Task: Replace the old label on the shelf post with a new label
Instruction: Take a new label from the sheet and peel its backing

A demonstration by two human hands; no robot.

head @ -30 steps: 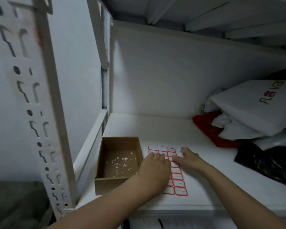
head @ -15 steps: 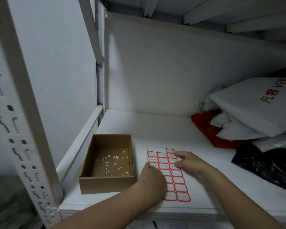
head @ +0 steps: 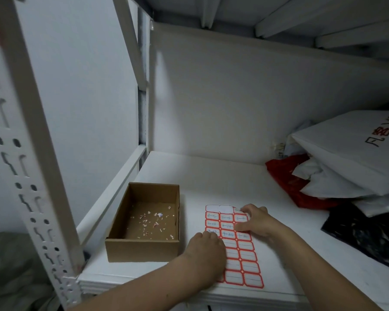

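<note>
A sheet of red-bordered labels point(head: 245, 263) lies flat on the white shelf board point(head: 211, 176). My left hand point(head: 206, 254) rests palm down on the sheet's left edge, fingers curled over the middle rows. My right hand point(head: 258, 221) lies on the sheet's upper right part, its fingertips pressing on labels there. Neither hand lifts anything. The white perforated shelf post point(head: 29, 153) stands at the far left, blurred; a faint red smear shows near its top. I cannot make out a label on it.
An open brown cardboard box point(head: 144, 250) with several paper scraps inside sits left of the sheet. Bags are piled at the right: a white one point(head: 357, 153), a red one point(head: 285, 176), a black one point(head: 368, 234). The shelf above hangs low overhead.
The view has shifted right and down, so the post slid left. My right hand has drawn back toward the sheet's right side; my left hand moved lower on the sheet.
</note>
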